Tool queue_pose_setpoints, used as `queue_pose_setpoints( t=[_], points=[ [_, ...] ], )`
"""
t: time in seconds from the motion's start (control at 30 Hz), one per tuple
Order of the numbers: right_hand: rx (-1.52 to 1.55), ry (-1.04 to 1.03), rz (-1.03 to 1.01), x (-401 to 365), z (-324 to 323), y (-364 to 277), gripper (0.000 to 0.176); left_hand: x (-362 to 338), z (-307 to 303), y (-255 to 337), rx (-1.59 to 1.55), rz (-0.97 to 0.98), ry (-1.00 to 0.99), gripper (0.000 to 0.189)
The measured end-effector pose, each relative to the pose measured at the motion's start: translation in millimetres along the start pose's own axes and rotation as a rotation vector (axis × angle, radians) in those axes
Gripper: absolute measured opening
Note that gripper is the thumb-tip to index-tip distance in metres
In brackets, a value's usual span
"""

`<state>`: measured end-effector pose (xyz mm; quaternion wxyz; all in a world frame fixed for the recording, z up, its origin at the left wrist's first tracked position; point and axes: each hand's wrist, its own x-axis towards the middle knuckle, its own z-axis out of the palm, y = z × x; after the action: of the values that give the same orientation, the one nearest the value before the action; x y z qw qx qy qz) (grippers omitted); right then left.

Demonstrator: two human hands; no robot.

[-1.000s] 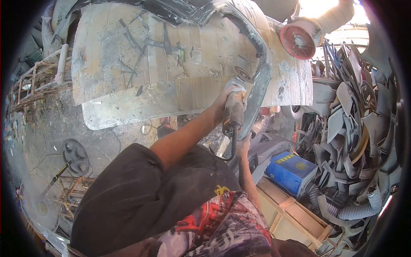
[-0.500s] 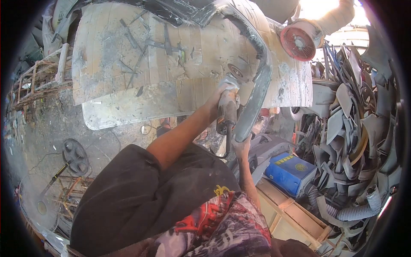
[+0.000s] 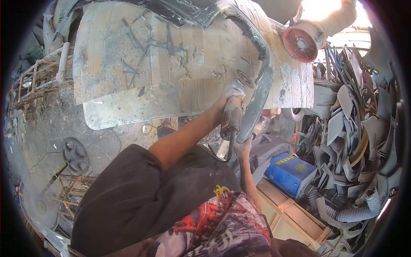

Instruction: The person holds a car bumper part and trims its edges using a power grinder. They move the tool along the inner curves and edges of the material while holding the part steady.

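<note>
Grey strip [image 3: 256, 105] held at its lower end, grinder [image 3: 232, 113] beside its inner side

Left hand [image 3: 224, 100] wraps round the grinder's front, fingers closed, a pale cloth [image 3: 235, 88] at the knuckles; right hand [image 3: 243, 147] closes on the strip's bottom tip, its fingers partly hidden; the grinder lies in the left palm, its one disc [image 3: 244, 79] just past that hand, near the strip's edge, though contact cannot be told; the strip runs up from the right hand and bends across the top.

One cord [image 3: 231, 150] droops from the grinder into the space between the hands; behind, one cardboard-covered board [image 3: 128, 94] carries many dark slivers [image 3: 132, 35], too jumbled to count; the strip's curve stands between the disc and the board's right end.

Farther out are two fans, one red-rimmed [image 3: 301, 43] with a fat duct [image 3: 340, 19] at upper right, one pale [image 3: 40, 207] at lower left; one blue box [image 3: 291, 171] sits right of the right hand, above one wooden crate [image 3: 295, 210]; one ribbed hose [image 3: 359, 210] curls beside a heap of scrap panels [image 3: 351, 124], too many to count.
</note>
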<state>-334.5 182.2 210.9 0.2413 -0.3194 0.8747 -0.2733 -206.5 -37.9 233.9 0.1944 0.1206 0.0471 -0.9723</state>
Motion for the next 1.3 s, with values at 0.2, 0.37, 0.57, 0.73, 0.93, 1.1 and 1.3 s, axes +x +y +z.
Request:
queue_pose_setpoints(
  t=[0.2,0.37,0.57,0.73,0.93,1.1,1.3],
  points=[
    [0.005,-0.014,0.049,-4,-4,-11,0.094,1,4,-4,0.008,0.017,0.053,0.044],
    [0.019,0.015,0.013,-5,-3,-12,0.095,4,5,-2,0.039,0.022,-0.005,0.043],
    [0.005,-0.022,0.079,-4,-3,-12,0.094,10,-3,-5,0.014,0.052,-0.039,0.046],
    [0.005,-0.014,0.041,-4,-1,-7,0.094,7,2,-3,0.016,0.041,-0.041,0.046],
    [0.03,-0.02,0.021,-3,-2,-8,0.095,6,6,1,0.038,0.03,0.002,0.043],
    [0.001,-0.011,0.028,-3,-2,-9,0.094,9,1,2,0.079,0.025,-0.029,0.042],
    [-0.004,0.001,0.029,-6,-6,-18,0.092,-4,15,7,0.136,0.075,0.002,0.038]
  ],
)
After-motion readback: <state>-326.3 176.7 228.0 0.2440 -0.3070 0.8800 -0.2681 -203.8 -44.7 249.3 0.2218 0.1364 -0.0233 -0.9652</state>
